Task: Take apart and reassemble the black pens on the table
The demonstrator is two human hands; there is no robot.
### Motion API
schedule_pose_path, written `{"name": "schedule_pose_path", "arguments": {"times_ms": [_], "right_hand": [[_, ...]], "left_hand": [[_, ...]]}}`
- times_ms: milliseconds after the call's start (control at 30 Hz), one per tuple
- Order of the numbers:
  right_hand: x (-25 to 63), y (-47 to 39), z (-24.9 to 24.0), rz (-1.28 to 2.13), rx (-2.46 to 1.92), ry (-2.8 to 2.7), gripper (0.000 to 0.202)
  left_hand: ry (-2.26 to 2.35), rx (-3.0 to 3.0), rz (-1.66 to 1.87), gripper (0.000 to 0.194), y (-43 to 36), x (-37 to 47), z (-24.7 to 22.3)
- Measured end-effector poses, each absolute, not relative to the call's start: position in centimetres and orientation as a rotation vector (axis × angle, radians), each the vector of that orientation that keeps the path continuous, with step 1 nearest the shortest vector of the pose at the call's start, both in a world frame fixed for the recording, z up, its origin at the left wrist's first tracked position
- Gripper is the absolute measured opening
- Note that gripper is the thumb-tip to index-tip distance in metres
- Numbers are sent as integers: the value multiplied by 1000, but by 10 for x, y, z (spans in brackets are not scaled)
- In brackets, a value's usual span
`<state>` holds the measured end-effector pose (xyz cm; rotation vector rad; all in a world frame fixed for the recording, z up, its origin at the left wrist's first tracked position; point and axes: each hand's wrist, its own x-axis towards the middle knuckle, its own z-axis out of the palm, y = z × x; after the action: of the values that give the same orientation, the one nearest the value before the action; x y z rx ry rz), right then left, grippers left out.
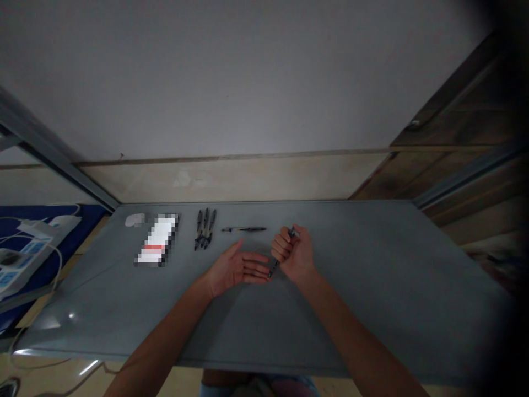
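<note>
My right hand [294, 255] is wrapped round a dark pen [274, 268], its lower end pointing down and to the left. Beside it on the left, my left hand [237, 269] has its fingers stretched out and apart, the fingertips close to the pen's lower end. Whether they touch it I cannot tell. Behind my left hand, more pen parts [253, 229] lie in a line on the grey table [372, 286]. Farther left, several dark pen pieces [206, 220] rest side by side, with small dark parts [203, 240] at their near ends.
A phone-like object with a blurred screen [159, 240] lies on the table's left part, near a pale item [135, 220]. Power strips with cables [31, 256] sit on a blue surface at the far left. Metal posts stand at both sides, and a wall rises behind.
</note>
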<state>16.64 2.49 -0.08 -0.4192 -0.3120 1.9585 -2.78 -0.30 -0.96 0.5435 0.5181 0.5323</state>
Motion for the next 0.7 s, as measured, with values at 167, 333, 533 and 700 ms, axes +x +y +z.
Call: {"name": "schedule_pose_path", "arguments": {"times_ms": [167,333,533,700], "right_hand": [[167,26,-1,1949,-396,-335,40],[167,25,-1,1946,-381,-393,41],[166,23,-1,1925,-364,-409,40],[168,24,-2,1926,-362,-430,43]], "left_hand": [[482,508,528,77,-3,-29,-10],[484,492,528,78,-2,-30,-9],[511,489,523,78,-3,-30,-8],[515,487,528,77,-3,-29,-7]]}}
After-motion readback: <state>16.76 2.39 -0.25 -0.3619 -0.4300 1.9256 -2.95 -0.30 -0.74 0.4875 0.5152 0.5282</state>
